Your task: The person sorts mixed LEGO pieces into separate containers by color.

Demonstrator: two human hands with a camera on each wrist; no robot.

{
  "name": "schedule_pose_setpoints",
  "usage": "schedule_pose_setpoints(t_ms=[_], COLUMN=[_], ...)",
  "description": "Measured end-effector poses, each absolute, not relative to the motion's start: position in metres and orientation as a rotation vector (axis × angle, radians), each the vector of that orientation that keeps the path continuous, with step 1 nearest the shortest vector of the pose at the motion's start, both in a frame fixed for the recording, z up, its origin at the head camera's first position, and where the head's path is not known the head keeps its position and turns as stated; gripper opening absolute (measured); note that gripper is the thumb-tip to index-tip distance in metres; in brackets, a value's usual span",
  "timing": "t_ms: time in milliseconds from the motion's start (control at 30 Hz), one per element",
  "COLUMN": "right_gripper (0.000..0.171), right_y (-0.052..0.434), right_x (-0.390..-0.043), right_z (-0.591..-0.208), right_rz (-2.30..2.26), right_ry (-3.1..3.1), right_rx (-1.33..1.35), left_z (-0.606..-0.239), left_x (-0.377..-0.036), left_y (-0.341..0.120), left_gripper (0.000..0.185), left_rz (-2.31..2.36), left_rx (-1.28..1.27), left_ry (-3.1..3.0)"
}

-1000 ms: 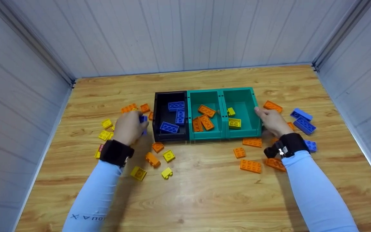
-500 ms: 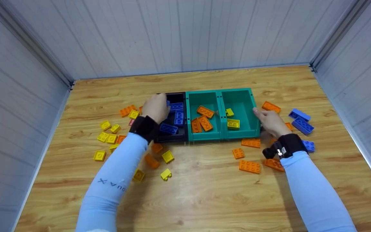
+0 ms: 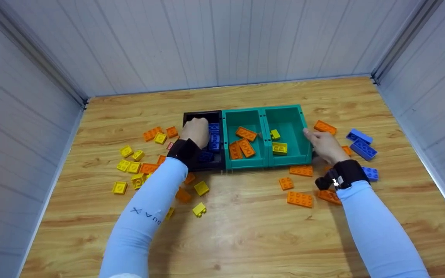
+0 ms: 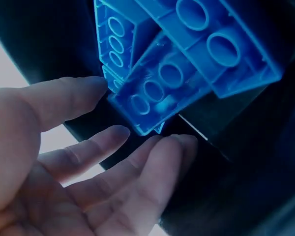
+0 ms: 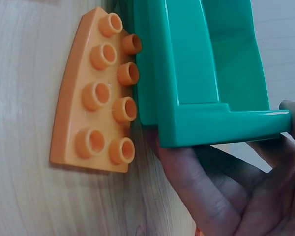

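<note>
My left hand (image 3: 196,133) reaches down into the black bin (image 3: 205,168) at the left end of a row of three. In the left wrist view its fingers are spread and bent slightly, with nothing between them. Several blue bricks (image 4: 152,91) lie hollow side up just past the fingertips. At the right end of the row, my right hand (image 3: 326,146) grips the side of the outer green bin (image 3: 292,160). Its thumb is at the rim and the other fingers lie against the outside. That bin holds two yellow bricks (image 3: 279,148).
The middle green bin (image 3: 245,164) contains three orange bricks (image 3: 246,133). Loose yellow bricks (image 3: 119,187) and orange bricks lie left of the row. Orange plates (image 3: 299,199) and blue bricks (image 3: 363,149) lie to the right. Pale panel walls (image 3: 230,42) enclose the wooden table (image 3: 245,231).
My left hand took a blue brick from the table left of the bins, moved right into the black bin and let it go. The right hand has stayed on the green bin.
</note>
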State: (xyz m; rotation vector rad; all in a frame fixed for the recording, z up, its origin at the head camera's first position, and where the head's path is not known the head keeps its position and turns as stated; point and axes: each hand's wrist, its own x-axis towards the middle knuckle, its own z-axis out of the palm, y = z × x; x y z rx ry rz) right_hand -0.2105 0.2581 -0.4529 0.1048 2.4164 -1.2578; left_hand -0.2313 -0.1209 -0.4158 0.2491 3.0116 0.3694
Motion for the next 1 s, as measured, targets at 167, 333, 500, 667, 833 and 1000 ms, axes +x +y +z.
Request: schedule_pose_setpoints(t_ms=[167, 333, 500, 667, 833, 1000], right_gripper=[0.081, 0.081, 0.082, 0.082, 0.079, 0.080], right_y=[0.261, 0.262, 0.265, 0.268, 0.268, 0.267], right_x=[-0.209, -0.210, -0.210, -0.209, -0.209, -0.210], right_z=[-0.452, -0.452, -0.451, -0.451, -0.452, -0.452], right_rz=[-1.229, -1.222, -1.181, -1.178, -1.204, -1.209], right_ry=[2.414, 2.428, 2.457, 2.459, 2.449, 2.460], right_rx=[0.097, 0.104, 0.098, 0.098, 0.096, 0.081], left_z=[-0.410, -0.399, -0.399, -0.425, -0.458, -0.468], left_x=[-0.226, -0.220, -0.226, -0.243, -0.254, -0.257], left_y=[-0.131, -0.158, -0.203, -0.250, -0.278, -0.281], left_gripper=[0.018, 0.023, 0.028, 0.033, 0.042, 0.040], left_rz=[0.425, 0.569, 0.658, 0.649, 0.619, 0.582], left_rx=[0.304, 0.328, 0.198, 0.096, 0.083, 0.126], left_ry=[3.092, 3.178, 3.134, 3.039, 2.946, 2.928])
